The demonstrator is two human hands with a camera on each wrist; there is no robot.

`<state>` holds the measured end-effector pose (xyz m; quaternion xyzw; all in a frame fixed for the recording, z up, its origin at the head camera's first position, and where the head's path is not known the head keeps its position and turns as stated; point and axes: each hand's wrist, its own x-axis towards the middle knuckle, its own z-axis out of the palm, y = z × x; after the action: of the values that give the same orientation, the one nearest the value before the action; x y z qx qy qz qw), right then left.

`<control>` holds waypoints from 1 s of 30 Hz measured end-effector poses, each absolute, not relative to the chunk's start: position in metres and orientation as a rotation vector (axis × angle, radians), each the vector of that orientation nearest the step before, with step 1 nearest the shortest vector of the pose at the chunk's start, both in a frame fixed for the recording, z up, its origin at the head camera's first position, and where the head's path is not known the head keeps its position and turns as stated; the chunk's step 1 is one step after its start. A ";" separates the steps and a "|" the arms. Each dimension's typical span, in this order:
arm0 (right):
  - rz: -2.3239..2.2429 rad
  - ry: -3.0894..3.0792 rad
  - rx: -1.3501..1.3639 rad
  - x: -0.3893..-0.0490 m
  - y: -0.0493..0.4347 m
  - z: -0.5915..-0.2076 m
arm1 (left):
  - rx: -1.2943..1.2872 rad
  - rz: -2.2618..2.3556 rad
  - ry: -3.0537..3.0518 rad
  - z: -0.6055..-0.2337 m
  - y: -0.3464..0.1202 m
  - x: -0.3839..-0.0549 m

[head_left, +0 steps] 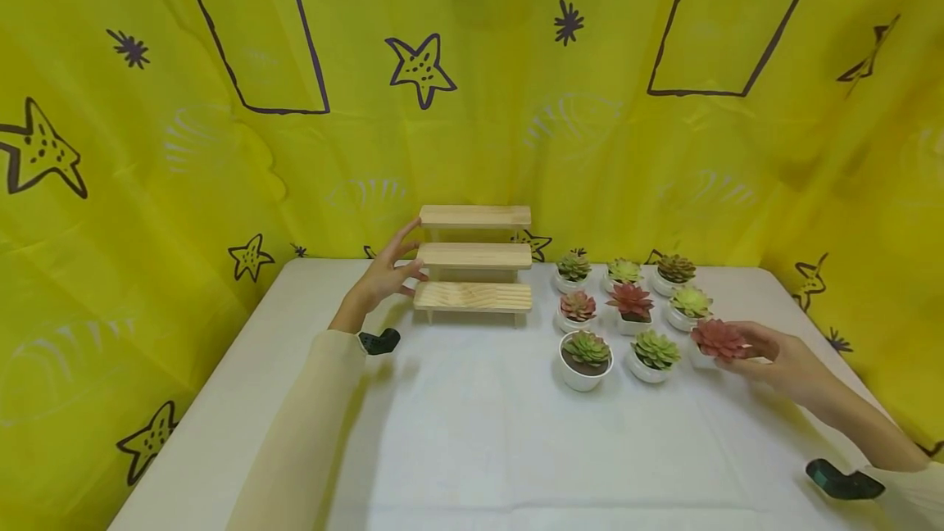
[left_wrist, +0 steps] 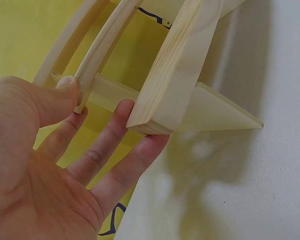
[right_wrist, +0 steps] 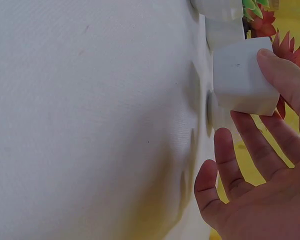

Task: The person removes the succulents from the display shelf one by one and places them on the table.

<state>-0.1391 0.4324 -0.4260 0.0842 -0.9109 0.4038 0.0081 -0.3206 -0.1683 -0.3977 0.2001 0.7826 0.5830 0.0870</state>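
Observation:
A pale wooden stand with three tiers (head_left: 474,297) stands at the back middle of the white table. At its left end, my left hand (head_left: 383,275) grips the step ends. Seen from the left wrist, the thumb lies on the middle step with a fingertip behind it, while two other fingers touch the front step (left_wrist: 165,95). On the right, my right hand (head_left: 785,363) holds a red artificial succulent (head_left: 719,339) in a white angular pot (right_wrist: 242,75). Thumb and fingertips pinch that pot by its sides; the other two fingers curl loosely.
Several potted succulents stand in rows right of the stand, including a dark red one (head_left: 630,300) and a green one in a round white pot (head_left: 583,378). A yellow patterned curtain (head_left: 487,146) hangs behind and beside the white table (head_left: 472,433).

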 end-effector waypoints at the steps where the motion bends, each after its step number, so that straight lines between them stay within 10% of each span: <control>1: 1.250 -2.850 0.261 -0.139 0.432 -0.427 | 0.598 1.737 2.331 -0.398 -0.168 -0.321; 30: 1.345 -2.894 0.252 -0.137 0.431 -0.437 | 0.607 1.755 2.296 -0.399 -0.169 -0.321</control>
<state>-0.1368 0.4311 -0.4365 0.0786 -0.9036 0.4199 -0.0297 -0.3206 -0.1689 -0.3986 0.2047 0.7741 0.5916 0.0942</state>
